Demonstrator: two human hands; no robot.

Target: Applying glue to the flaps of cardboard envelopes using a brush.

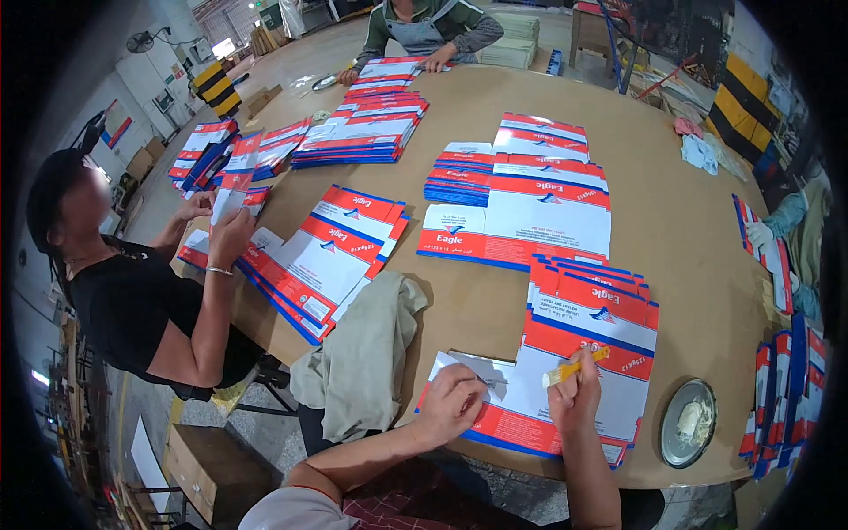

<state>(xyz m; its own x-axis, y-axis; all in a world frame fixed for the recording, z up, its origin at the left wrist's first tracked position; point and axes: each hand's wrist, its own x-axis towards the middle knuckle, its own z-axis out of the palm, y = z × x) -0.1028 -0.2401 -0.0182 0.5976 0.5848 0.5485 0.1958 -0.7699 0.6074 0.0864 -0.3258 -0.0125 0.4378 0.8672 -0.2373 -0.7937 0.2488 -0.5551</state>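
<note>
Several flat, glossy cartons (585, 311) overlap on your brown table (698, 256). Your right hand (575, 394) grips a yellow, pale-tipped brush (565, 372) above them; your left hand (452, 405) curls at a white flap (478, 363), grip unclear.

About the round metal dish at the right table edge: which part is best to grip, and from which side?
Probably the left rim of the round metal dish, coming from the left with the right hand once it is free of the yellow brush. The raised rim faces that hand, and the white paste sits away from it.
</note>
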